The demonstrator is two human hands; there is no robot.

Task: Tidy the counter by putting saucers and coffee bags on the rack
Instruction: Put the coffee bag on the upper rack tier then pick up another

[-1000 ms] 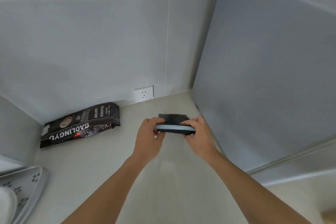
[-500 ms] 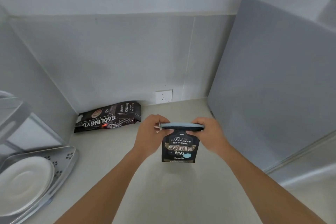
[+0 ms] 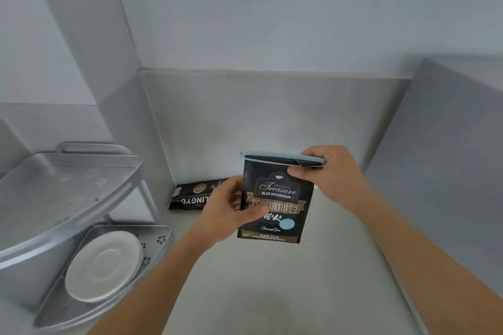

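- Progress looks to be about halfway: white saucers (image 3: 104,266) already lie stacked on the lower shelf of the rack (image 3: 68,187), while no coffee bag is on the rack yet.
- The upper shelf of the rack appears bare, so it may be the place for the bags; this is only a judgement.
- The person holds one coffee bag (image 3: 276,198) upright in the air above the counter (image 3: 245,294), just in front of the corner.
- The left hand (image 3: 226,212) grips the left edge of this bag, with the thumb pressed on its front.
- The right hand (image 3: 326,168) pinches the top right corner, at the pale blue sealing strip.
- A second bag (image 3: 190,196) lies flat on the counter against the wall, partly hidden behind the left hand; it is left to do.
- The held bag is a flat, dark, glossy pouch with gold and white print, and it looks stiff enough to keep its shape.
- The rack is grey metal, with rounded corner shelves and small punched holes.
- The saucers are smooth, round and shallow.
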